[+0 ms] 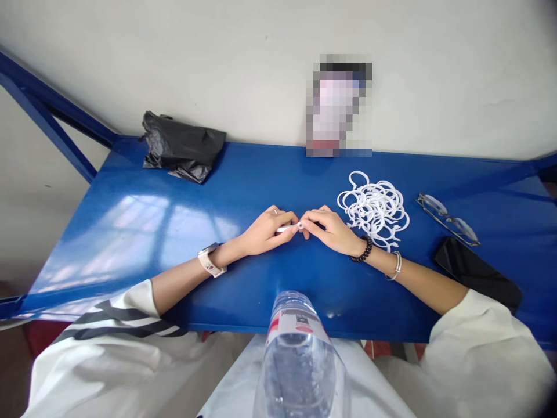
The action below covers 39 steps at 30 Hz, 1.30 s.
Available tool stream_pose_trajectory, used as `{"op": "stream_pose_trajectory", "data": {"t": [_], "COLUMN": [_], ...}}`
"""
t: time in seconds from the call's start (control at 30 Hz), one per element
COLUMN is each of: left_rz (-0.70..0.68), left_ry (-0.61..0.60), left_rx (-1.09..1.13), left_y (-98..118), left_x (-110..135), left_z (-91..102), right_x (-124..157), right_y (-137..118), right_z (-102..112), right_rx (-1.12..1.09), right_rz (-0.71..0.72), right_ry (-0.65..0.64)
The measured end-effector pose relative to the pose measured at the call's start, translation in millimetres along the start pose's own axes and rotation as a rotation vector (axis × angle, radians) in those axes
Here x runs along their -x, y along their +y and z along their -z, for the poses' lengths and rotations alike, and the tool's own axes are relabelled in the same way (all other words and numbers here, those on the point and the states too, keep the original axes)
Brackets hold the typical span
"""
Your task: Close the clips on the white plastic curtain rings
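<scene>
pinching a small white piece (285, 229) between thumb and fingers, the left hand (266, 232) has its fingers drawn in narrow, with the piece lying along them and its end poking out past the tips. the right hand (327, 230) meets it there, thumb and forefinger closed on that same end, the other fingers curled beneath; the fingertips of both hands come together, though how firmly each one grips is too small to tell. the piece is held just above the blue table (243, 290), near its middle.

both forearms slant inward from the near edge, backs of the hands turned up, wrists low over the tabletop. the left wrist wears a watch with a pale strap (213, 268), the right a dark beaded bracelet (362, 249) and a bangle (397, 266).

just beyond the right wrist lies a tangled pile of white rings (376, 206). right of that are glasses (448, 219) and a black phone (474, 270), while a clear bottle (298, 371) stands out close in front of the body.
</scene>
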<state>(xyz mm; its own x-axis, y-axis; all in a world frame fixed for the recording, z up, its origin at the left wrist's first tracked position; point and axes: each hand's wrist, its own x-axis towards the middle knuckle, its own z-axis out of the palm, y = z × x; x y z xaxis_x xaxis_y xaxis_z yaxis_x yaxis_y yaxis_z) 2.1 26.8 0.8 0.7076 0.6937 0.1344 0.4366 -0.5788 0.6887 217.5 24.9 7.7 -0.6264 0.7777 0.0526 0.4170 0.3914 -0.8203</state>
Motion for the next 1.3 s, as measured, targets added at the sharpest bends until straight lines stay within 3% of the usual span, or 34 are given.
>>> {"op": "stream_pose_trajectory", "data": {"t": [0.33, 0.9, 1.17, 1.3], "left_rz": [0.004, -0.029, -0.078, -0.118], "left_ry": [0.019, 0.065, 0.211, 0.223], "left_rx": [0.012, -0.032, -0.070, -0.068], "left_y": [2.9, 0.8, -1.4, -1.1], "left_x": [-0.5, 0.4, 4.3, 4.5], "left_z": [0.8, -2.3, -5.6, -5.3], "right_x": [-0.9, -0.7, -0.4, -0.4], "right_y": [-1.6, -0.6, -0.8, -1.8], "right_z": [1.4, 0.5, 0.8, 1.8], "right_rx": [-0.067, -0.019, -0.016, -0.034], "right_rz": [-0.053, -0.003, -0.012, -0.032], "right_ry": [0.036, 0.027, 0.019, 0.002]}}
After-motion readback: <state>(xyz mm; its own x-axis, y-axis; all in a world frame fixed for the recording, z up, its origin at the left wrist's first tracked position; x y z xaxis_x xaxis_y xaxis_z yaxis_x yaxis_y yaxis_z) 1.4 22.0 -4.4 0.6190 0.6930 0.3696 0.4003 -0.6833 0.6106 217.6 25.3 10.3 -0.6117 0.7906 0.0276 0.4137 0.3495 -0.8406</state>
